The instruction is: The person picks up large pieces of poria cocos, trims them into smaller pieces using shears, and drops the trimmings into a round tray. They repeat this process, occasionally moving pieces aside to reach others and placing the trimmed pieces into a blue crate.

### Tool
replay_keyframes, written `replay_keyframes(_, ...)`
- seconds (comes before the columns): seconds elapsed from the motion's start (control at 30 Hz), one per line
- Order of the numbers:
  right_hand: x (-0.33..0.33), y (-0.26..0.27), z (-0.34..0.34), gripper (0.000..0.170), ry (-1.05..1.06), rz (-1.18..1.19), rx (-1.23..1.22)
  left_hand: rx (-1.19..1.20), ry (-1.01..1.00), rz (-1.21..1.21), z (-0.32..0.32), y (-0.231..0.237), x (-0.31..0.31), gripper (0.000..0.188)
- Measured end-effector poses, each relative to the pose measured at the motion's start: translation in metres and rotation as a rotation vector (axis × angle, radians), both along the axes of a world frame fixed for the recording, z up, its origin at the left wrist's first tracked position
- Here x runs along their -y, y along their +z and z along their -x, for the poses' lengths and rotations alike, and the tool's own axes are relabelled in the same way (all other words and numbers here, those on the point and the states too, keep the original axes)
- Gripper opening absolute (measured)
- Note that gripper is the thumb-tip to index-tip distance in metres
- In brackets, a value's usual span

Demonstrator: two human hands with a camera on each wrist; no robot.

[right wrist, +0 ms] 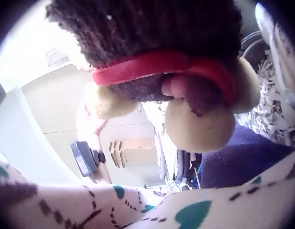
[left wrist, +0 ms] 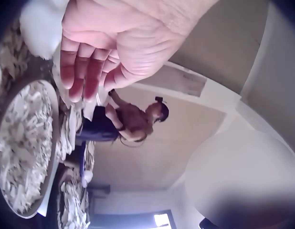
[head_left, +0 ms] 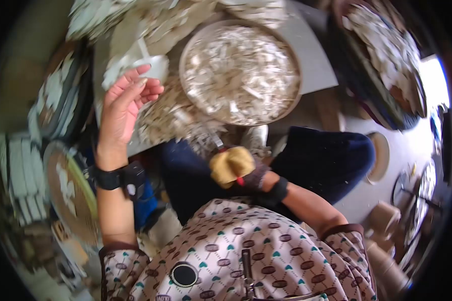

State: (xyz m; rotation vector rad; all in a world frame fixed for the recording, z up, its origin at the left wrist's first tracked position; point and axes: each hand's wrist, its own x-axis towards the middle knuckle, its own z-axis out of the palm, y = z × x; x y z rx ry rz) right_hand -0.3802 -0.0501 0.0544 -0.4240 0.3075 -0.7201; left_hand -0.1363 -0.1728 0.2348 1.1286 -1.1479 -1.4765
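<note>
I see the right hand [head_left: 242,169] grip a red tool [right wrist: 142,67].
My head view alone shows its metal end [head_left: 218,142] past the fingers [head_left: 228,163]; left wrist alone shows a person [left wrist: 133,123] beyond the left hand's [left wrist: 126,40] loosely bent fingers.

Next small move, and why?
Probably lower the left hand to the pale pieces on the table and pinch one: that hand looks empty, fingers loose, while the gloved right hand grips a red-handled tool.
</note>
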Motion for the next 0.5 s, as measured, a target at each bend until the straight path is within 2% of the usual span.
replay_keyframes(0.07, 0.007, -0.013, -0.002, 0.034, -0.107, 0.203, 0.050, 0.076, 0.160, -0.081, -0.033, -0.028, -0.025, 0.029)
replay_keyframes(0.1, 0.006, -0.035, 0.005, 0.031, -0.101, 0.129, 0.037, 0.117, 0.208, -0.120, -0.039, -0.039, -0.036, 0.028)
replay_keyframes(0.17, 0.001, -0.012, 0.006, 0.030, -0.130, 0.076, -0.115, 0.212, 0.194, -0.177, -0.035, -0.059, -0.053, 0.024)
replay_keyframes(0.2, 0.005, -0.011, 0.004, 0.029, -0.074, -0.074, 0.194, 0.274, 0.183, -0.156, -0.031, -0.068, -0.058, 0.021)
replay_keyframes(0.23, 0.004, -0.009, 0.002, 0.029, -0.089, -0.089, 0.178, 0.345, 0.187, -0.128, -0.024, -0.076, -0.061, 0.021)
replay_keyframes(0.3, 0.003, -0.006, 0.001, 0.027, -0.124, -0.116, 0.142, 0.631, 0.182, 0.099, -0.007, -0.084, -0.059, 0.023)
replay_keyframes(0.37, 0.003, 0.001, 0.001, 0.026, -0.135, -0.058, 0.049, 0.806, 0.197, 0.281, 0.003, -0.090, -0.050, 0.027)
replay_keyframes(0.43, 0.003, 0.003, 0.001, 0.025, -0.150, -0.010, -0.027, 0.948, 0.210, 0.346, 0.011, -0.090, -0.042, 0.032)
replay_keyframes(0.47, 0.005, 0.003, 0.004, 0.026, -0.101, -0.090, 0.074, 1.025, 0.207, 0.387, 0.012, -0.093, -0.039, 0.033)
replay_keyframes(0.5, 0.005, 0.004, 0.004, 0.027, -0.102, -0.079, 0.015, 1.104, 0.206, 0.426, 0.011, -0.098, -0.036, 0.034)
